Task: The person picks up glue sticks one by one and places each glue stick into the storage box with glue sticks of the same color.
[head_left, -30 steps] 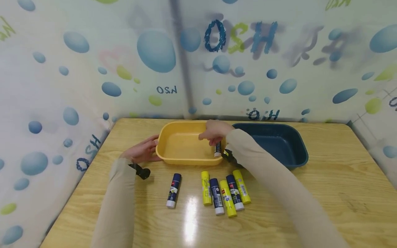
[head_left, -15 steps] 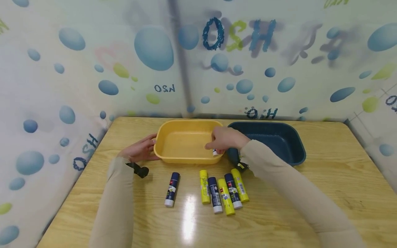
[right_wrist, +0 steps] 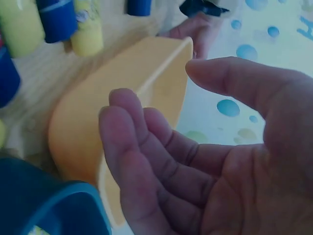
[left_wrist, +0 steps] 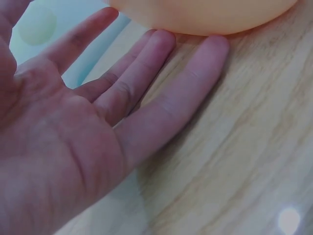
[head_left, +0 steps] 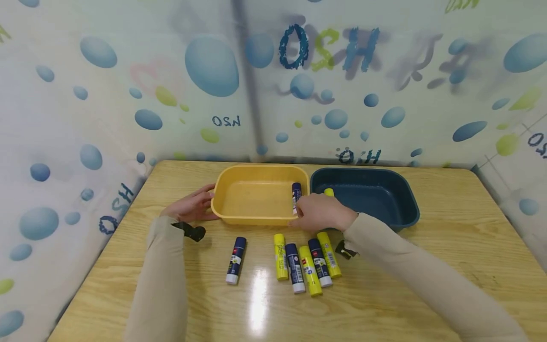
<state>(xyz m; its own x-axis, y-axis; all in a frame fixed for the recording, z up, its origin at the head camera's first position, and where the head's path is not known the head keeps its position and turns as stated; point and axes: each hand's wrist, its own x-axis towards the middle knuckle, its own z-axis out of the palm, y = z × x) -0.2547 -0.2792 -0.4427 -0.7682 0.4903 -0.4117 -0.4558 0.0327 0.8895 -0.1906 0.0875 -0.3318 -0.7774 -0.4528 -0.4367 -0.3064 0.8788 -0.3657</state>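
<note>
My left hand [head_left: 191,205] is at the left end of a yellow plastic basin [head_left: 259,221]; in the left wrist view its straight fingertips [left_wrist: 209,51] meet the basin's wall. Over the basin's front right corner hovers my right hand [head_left: 322,212], with nothing between its thumb and bent, loose fingers [right_wrist: 128,129]. A navy glue stick with a white end [head_left: 297,194] lies inside the yellow basin against the right wall, its lower end partly behind the hand. Beside that basin stands a dark blue basin [head_left: 399,223], where the tip of a yellow glue stick [head_left: 328,192] shows past my right hand.
In front of the basins several yellow and navy glue sticks lie side by side, among them a yellow one [head_left: 309,270]. A single navy glue stick [head_left: 236,260] lies apart to their left on the wooden table [head_left: 461,266]. A patterned wall sheet [head_left: 273,95] rises behind.
My right hand has let go of the navy glue stick, which now lies in the yellow basin, and has moved toward the front right. My left hand stays at the basin's left end.
</note>
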